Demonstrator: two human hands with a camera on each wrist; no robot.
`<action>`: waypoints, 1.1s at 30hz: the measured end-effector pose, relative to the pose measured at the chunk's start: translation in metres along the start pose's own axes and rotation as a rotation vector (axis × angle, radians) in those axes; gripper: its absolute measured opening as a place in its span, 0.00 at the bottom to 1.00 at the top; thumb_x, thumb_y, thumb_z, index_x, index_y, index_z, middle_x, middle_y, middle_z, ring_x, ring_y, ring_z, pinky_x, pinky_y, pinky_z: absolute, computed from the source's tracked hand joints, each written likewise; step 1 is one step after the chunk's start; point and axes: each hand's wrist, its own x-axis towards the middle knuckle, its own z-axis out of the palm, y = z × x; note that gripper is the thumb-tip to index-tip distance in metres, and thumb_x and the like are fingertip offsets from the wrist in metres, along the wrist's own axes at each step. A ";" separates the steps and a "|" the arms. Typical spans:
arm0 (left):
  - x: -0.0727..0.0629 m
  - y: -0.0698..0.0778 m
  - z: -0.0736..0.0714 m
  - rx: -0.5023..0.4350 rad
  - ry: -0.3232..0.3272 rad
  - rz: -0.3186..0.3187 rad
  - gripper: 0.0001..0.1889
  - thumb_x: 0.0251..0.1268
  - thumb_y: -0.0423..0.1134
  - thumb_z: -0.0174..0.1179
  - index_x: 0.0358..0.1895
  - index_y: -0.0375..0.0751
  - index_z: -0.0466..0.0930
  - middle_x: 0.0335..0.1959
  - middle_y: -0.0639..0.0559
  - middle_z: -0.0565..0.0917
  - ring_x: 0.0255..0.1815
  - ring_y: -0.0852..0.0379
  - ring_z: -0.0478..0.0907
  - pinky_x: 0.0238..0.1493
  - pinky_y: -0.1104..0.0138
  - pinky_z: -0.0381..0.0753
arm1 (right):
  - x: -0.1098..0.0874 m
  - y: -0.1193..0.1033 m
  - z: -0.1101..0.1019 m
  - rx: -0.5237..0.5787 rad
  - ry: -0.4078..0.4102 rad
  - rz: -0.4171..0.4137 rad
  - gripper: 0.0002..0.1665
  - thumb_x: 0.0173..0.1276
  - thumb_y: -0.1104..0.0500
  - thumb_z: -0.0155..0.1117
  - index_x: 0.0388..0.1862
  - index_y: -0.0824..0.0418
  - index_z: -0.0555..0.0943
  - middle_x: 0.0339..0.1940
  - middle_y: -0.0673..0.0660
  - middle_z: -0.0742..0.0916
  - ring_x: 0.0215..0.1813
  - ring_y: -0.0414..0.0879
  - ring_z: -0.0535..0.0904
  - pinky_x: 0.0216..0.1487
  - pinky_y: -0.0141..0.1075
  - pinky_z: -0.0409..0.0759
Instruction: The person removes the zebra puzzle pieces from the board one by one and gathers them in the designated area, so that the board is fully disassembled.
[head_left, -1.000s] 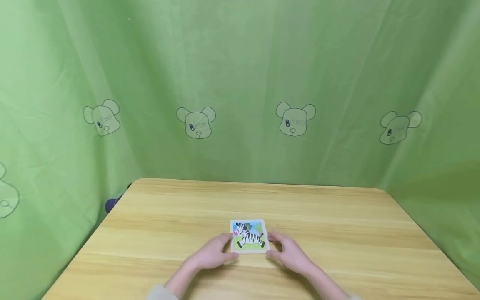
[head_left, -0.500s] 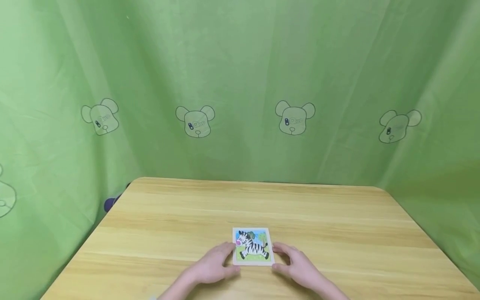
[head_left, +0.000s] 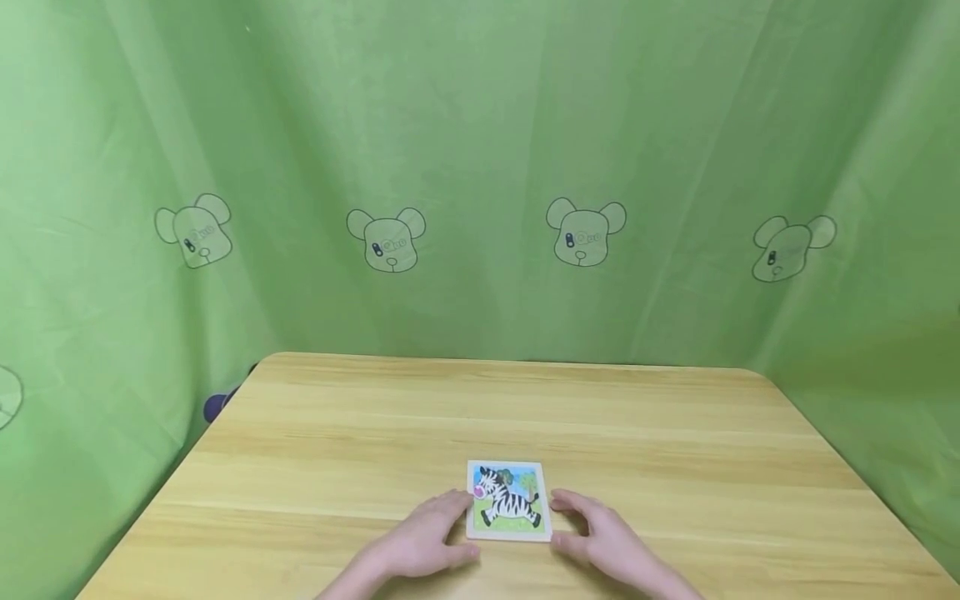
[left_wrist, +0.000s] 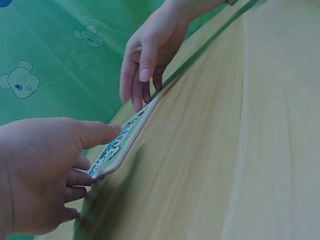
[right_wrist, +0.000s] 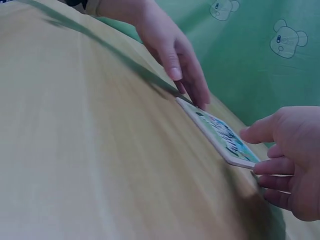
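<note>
A square zebra picture board with a pale raised rim, like a child's puzzle, lies flat on the wooden table. It shows a zebra on green grass with trees and blue sky. My left hand is at its left side, index fingertip right at the edge and thumb held apart. On the other side, my right hand has relaxed fingers and thumb close by the right edge. In the left wrist view, the left fingertips meet the board's side; in the right wrist view, the right fingertips are at the near corner.
The wood-grain table has rounded far corners. Behind it and along both sides hangs a green curtain printed with bear heads. A purple object shows beyond the table's left edge.
The board has come nearer to the person and slightly right, with both hands moving along beside it. In the last half second the right fingers have loosened slightly from its edge.
</note>
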 end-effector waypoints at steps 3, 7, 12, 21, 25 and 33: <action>0.000 0.000 -0.002 0.081 0.009 0.027 0.40 0.59 0.55 0.57 0.68 0.33 0.58 0.69 0.40 0.60 0.70 0.44 0.55 0.69 0.50 0.51 | 0.009 0.000 -0.001 0.004 0.054 0.013 0.36 0.54 0.56 0.69 0.59 0.72 0.70 0.52 0.63 0.81 0.56 0.61 0.74 0.60 0.59 0.64; 0.001 0.003 -0.007 0.270 0.030 0.086 0.39 0.59 0.56 0.56 0.69 0.36 0.58 0.70 0.41 0.58 0.70 0.44 0.54 0.69 0.50 0.50 | 0.026 -0.001 0.001 -0.065 0.129 0.007 0.31 0.54 0.60 0.70 0.57 0.68 0.74 0.52 0.61 0.81 0.55 0.58 0.75 0.58 0.56 0.69; -0.001 0.010 -0.009 0.484 -0.028 0.176 0.38 0.61 0.60 0.52 0.69 0.40 0.59 0.71 0.42 0.57 0.70 0.45 0.55 0.68 0.49 0.54 | 0.051 -0.007 0.007 -0.147 0.129 -0.046 0.30 0.55 0.60 0.69 0.57 0.64 0.75 0.54 0.60 0.80 0.56 0.57 0.74 0.58 0.56 0.69; -0.002 0.014 0.000 0.582 -0.124 0.214 0.34 0.62 0.64 0.45 0.70 0.55 0.60 0.71 0.43 0.55 0.70 0.47 0.56 0.66 0.51 0.58 | 0.087 -0.021 0.028 -0.266 0.048 -0.201 0.24 0.56 0.57 0.68 0.52 0.63 0.78 0.46 0.56 0.80 0.50 0.52 0.73 0.53 0.52 0.72; -0.002 0.013 0.000 0.600 -0.121 0.229 0.33 0.63 0.64 0.45 0.69 0.55 0.60 0.71 0.43 0.56 0.69 0.47 0.56 0.66 0.51 0.59 | 0.092 -0.022 0.037 -0.303 0.011 -0.204 0.24 0.56 0.54 0.68 0.51 0.62 0.79 0.45 0.54 0.78 0.51 0.50 0.71 0.54 0.50 0.71; -0.003 0.013 0.000 0.596 -0.114 0.240 0.33 0.63 0.63 0.46 0.69 0.54 0.61 0.71 0.42 0.57 0.70 0.47 0.56 0.66 0.51 0.59 | 0.094 -0.019 0.041 -0.357 -0.020 -0.211 0.25 0.55 0.52 0.69 0.50 0.61 0.80 0.42 0.52 0.77 0.47 0.48 0.70 0.54 0.49 0.70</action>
